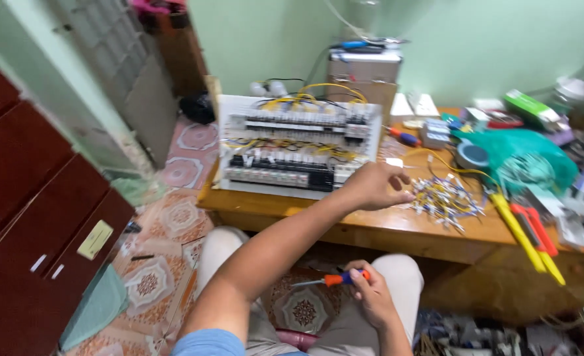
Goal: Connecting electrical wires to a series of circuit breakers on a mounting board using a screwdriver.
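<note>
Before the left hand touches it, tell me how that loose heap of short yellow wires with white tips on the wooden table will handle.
The heap of short yellow wires would probably scatter if pushed, since the pieces lie loose and crisscrossed on the wooden table. Each looks thin and light, likely bending easily. The left hand, fingers spread, might snag several tangled together.

The person wears a light blue short sleeve (206, 343) that ends well above the left elbow, and pale, off-white trousers (397, 277) over both knees. Both forearms are bare, and the left hand (374, 186) and right hand (371, 296) carry no gloves, rings or watch that can be seen.
</note>
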